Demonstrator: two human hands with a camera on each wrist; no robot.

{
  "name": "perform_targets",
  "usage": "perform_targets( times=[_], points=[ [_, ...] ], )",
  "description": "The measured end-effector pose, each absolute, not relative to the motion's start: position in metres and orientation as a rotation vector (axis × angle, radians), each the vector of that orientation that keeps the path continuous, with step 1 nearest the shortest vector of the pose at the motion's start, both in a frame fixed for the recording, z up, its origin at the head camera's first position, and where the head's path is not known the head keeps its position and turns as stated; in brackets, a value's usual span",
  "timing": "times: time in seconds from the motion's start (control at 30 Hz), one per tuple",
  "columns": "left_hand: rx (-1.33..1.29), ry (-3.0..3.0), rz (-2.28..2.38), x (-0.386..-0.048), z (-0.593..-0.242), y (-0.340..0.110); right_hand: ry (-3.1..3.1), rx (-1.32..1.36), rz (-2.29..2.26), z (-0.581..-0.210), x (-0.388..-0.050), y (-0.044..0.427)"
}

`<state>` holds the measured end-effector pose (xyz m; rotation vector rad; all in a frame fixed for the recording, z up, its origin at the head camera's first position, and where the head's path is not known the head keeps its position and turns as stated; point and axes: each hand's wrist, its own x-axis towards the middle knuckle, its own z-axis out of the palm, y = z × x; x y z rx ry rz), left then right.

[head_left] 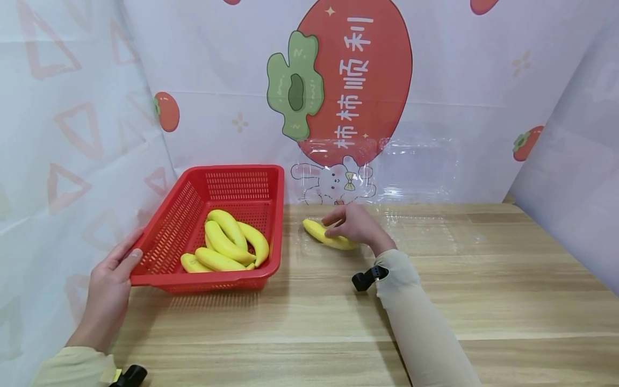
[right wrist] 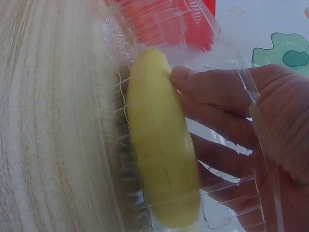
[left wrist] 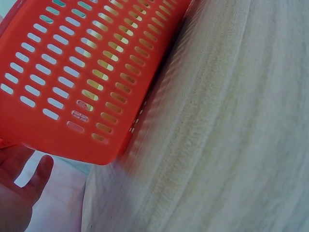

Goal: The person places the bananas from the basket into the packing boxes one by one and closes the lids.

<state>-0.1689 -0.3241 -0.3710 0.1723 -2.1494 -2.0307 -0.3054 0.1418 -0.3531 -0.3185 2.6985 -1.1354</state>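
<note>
In the head view my left hand (head_left: 108,285) grips the near left corner of a red plastic basket (head_left: 278,226), thumb over its rim. The basket is tilted and holds several yellow bananas (head_left: 224,244). From the left wrist view, the basket's slotted side (left wrist: 87,72) stands beside the thumb. Another banana (head_left: 333,239) lies in a clear plastic clamshell box (right wrist: 227,183) right of the basket. My right hand (head_left: 355,223) is over this banana, its thumb and fingers loosely spread at the fruit. In the right wrist view the box wall partly covers the fingers.
A second clear compartment (head_left: 420,234) adjoins on the right, its raised lid (head_left: 418,169) against the back cloth. Printed cloth (head_left: 459,118) walls in the wooden table (head_left: 314,333) at the back and sides. The left cloth (head_left: 87,161) stands close by the basket.
</note>
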Motion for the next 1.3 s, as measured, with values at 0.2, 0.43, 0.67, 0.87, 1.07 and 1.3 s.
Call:
perform_targets(
  times=[0.2,0.43,0.67,0.87,1.07,1.3],
  points=[
    [0.176,-2.148,-2.034,-0.168,-0.371,-0.324,2.734,-0.276,-1.141,-0.352,-0.306,0.143],
    [0.176,-2.141,-2.04,-0.169,-0.371,-0.324,2.769,-0.297,-1.163,-0.348,-0.304,0.142],
    [0.175,-2.152,-2.026,-0.17,-0.371,-0.325,2.801,-0.307,-1.174,-0.342,-0.302,0.141],
    [0.163,-2.164,-2.016,-0.17,-0.372,-0.325,2.809,-0.336,-1.232,-0.336,-0.299,0.138],
    [0.171,-2.167,-2.014,-0.169,-0.37,-0.324,2.86,-0.418,-1.263,-0.334,-0.299,0.138],
    [0.191,-2.18,-2.005,-0.169,-0.371,-0.323,2.883,-0.455,-1.29,-0.329,-0.298,0.135]
  ],
)
